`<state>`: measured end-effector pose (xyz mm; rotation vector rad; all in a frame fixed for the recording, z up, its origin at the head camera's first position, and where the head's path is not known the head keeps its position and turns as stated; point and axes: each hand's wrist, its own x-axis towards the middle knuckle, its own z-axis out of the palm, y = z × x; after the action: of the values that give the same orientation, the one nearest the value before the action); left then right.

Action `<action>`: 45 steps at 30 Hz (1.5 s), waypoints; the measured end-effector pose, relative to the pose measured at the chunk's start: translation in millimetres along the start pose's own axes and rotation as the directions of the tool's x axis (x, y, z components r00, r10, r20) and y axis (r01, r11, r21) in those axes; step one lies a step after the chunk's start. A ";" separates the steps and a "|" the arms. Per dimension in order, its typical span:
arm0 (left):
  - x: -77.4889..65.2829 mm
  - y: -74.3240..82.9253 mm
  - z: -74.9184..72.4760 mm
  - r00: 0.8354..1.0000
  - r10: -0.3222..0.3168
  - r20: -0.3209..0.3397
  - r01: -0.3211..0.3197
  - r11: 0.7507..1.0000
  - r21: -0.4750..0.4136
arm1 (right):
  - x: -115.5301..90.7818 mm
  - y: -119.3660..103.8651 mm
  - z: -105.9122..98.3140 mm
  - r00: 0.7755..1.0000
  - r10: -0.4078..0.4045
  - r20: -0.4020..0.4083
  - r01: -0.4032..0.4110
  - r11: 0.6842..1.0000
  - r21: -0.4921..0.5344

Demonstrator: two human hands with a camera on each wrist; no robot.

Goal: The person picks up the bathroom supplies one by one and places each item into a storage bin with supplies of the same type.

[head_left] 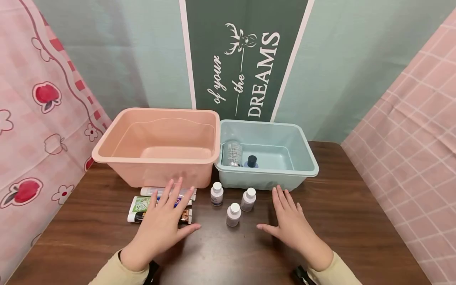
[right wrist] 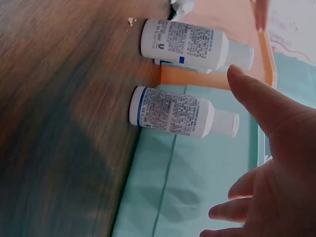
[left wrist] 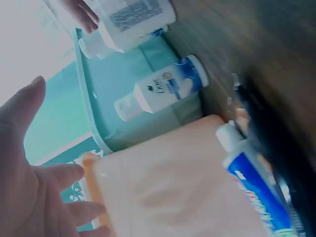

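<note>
My left hand (head_left: 162, 223) hovers with spread fingers above several toothpaste tubes (head_left: 141, 204), partly covering them; it holds nothing. To the right, my right hand (head_left: 293, 225) is spread in the same way, its fingertips close to the front of the blue bin (head_left: 263, 180). Between the hands stand three small white bottles with white caps: one left (head_left: 216, 194), one right (head_left: 248, 200) and one nearer me (head_left: 233, 215). The right wrist view shows the printed back of a bottle (right wrist: 170, 112) beside my thumb. A blue-and-white toothpaste tube (left wrist: 259, 190) appears in the left wrist view.
A larger pink bin (head_left: 156, 170) stands left of the blue bin, their rims touching. Inside the blue bin are a clear bottle (head_left: 233, 153) lying down and a black-capped bottle (head_left: 251, 161). Fabric curtains (head_left: 149, 51) surround the brown wooden table (head_left: 221, 261).
</note>
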<state>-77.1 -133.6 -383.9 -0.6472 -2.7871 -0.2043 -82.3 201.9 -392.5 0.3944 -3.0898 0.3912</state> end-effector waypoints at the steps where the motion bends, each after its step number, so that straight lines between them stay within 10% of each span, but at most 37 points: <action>1: 1.4 0.7 -1.4 1.000 0.021 -0.014 -0.021 1.000 -0.005 | 0.6 0.2 -0.2 1.000 -0.006 -0.004 0.006 1.000 0.009; 18: 40.6 0.7 -18.5 0.933 0.336 -0.131 -0.334 0.942 0.041 | 19.6 1.0 4.8 0.981 -0.179 -0.069 0.191 0.949 0.252; 36: 60.1 -8.0 -17.6 0.960 0.243 -0.140 -0.238 0.970 0.057 | 38.1 2.6 20.9 0.975 -0.144 -0.171 0.197 0.914 0.354; 45: 74.6 2.1 -10.4 0.930 0.336 -0.150 -0.331 0.942 0.057 | 43.2 3.8 23.5 0.982 -0.121 -0.147 0.171 0.899 0.404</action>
<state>-138.2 -103.2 -351.9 -1.0345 -2.4763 -0.1350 -124.4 189.0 -414.7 0.5785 -2.8189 1.0325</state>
